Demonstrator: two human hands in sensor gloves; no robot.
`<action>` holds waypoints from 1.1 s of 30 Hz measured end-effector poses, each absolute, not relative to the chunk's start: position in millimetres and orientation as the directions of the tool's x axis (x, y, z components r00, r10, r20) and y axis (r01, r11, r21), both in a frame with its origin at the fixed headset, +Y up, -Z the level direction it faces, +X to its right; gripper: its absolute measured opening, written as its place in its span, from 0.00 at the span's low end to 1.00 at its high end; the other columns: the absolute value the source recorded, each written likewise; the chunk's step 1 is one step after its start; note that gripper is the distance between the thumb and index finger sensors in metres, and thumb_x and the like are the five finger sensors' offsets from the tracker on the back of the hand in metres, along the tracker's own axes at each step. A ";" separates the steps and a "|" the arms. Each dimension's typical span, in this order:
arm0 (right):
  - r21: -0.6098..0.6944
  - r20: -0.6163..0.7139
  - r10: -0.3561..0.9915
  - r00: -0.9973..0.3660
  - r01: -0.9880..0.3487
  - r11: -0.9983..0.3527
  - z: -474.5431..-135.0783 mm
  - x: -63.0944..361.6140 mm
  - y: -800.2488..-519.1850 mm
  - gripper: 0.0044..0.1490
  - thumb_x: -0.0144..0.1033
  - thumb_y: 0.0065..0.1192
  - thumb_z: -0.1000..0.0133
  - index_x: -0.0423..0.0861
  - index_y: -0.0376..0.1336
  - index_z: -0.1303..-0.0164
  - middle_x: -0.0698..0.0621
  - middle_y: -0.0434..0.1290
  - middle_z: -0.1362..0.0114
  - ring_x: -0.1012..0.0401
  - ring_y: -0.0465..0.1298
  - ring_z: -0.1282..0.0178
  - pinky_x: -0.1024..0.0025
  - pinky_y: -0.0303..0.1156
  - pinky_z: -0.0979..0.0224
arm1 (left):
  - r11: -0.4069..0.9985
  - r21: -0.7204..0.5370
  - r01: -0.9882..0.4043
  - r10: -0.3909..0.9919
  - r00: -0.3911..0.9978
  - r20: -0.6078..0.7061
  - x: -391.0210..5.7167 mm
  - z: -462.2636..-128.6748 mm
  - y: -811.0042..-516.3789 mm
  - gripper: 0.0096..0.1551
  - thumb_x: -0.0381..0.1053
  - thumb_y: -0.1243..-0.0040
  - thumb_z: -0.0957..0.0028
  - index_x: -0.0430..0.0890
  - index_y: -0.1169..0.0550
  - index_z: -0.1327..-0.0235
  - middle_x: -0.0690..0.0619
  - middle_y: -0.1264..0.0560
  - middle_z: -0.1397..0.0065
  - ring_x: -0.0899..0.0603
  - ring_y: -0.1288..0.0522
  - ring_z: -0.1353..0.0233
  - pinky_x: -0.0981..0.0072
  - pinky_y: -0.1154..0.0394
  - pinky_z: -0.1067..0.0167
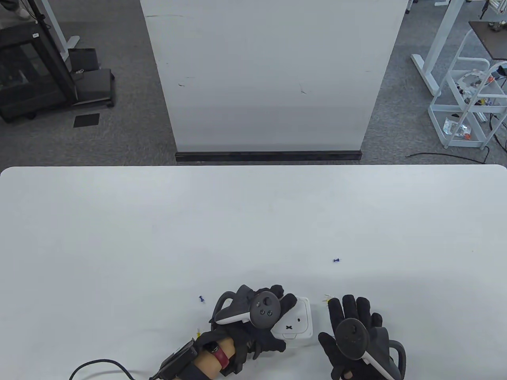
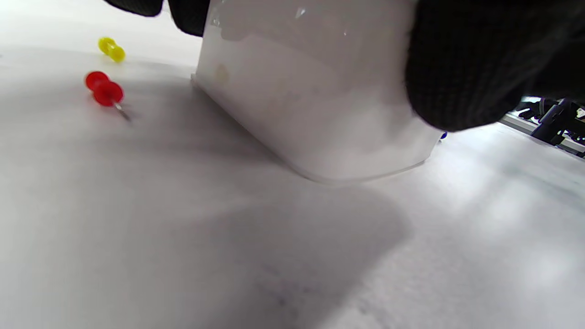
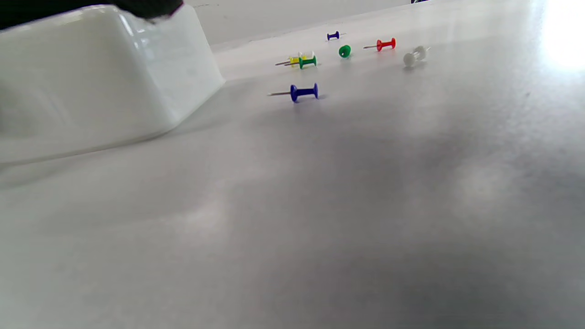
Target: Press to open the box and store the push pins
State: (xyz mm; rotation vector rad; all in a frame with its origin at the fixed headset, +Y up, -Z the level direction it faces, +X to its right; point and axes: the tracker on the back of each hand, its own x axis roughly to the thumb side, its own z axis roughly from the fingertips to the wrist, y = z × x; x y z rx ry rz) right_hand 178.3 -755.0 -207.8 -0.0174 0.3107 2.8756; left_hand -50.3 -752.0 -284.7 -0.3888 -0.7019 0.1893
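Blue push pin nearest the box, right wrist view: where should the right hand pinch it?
Pinch the blue push pin across its spool-shaped plastic head, coming down from above. It lies on its side on the table, needle pointing toward the white box, so approaching from the head end likely keeps fingertips off the point.

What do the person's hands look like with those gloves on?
Both the left hand and the right hand wear black knit gloves. Each has a dark round tracker with a white handle strapped on its back. The left wrist has a red band and a black cable.
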 end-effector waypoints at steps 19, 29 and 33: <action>0.224 -0.041 0.243 -0.969 -0.246 -0.943 -208.1 176.8 -755.1 0.52 0.64 0.48 0.46 0.60 0.29 0.22 0.52 0.28 0.13 0.47 0.26 0.16 0.38 0.33 0.18 | 0.916 -0.402 -0.003 0.259 0.768 0.585 -47.0 -280.0 -753.4 0.62 0.71 0.34 0.59 0.61 0.58 0.24 0.45 0.62 0.15 0.31 0.54 0.17 0.34 0.49 0.22; 0.222 -0.039 0.255 -0.966 -0.257 -0.940 -208.4 177.6 -754.8 0.52 0.64 0.47 0.46 0.60 0.29 0.22 0.52 0.28 0.13 0.47 0.25 0.16 0.38 0.32 0.18 | 0.940 -0.327 -0.100 0.313 0.634 0.707 -55.9 -254.8 -726.5 0.44 0.66 0.36 0.55 0.63 0.40 0.24 0.50 0.59 0.14 0.34 0.61 0.17 0.31 0.56 0.22; 0.226 -0.036 0.258 -0.965 -0.260 -0.939 -208.4 177.6 -755.0 0.52 0.64 0.47 0.46 0.60 0.29 0.22 0.52 0.28 0.13 0.47 0.25 0.16 0.38 0.32 0.18 | 0.965 -0.256 -0.062 0.241 0.599 0.764 -57.9 -243.5 -728.3 0.36 0.64 0.38 0.53 0.66 0.33 0.29 0.52 0.56 0.14 0.35 0.60 0.16 0.31 0.55 0.22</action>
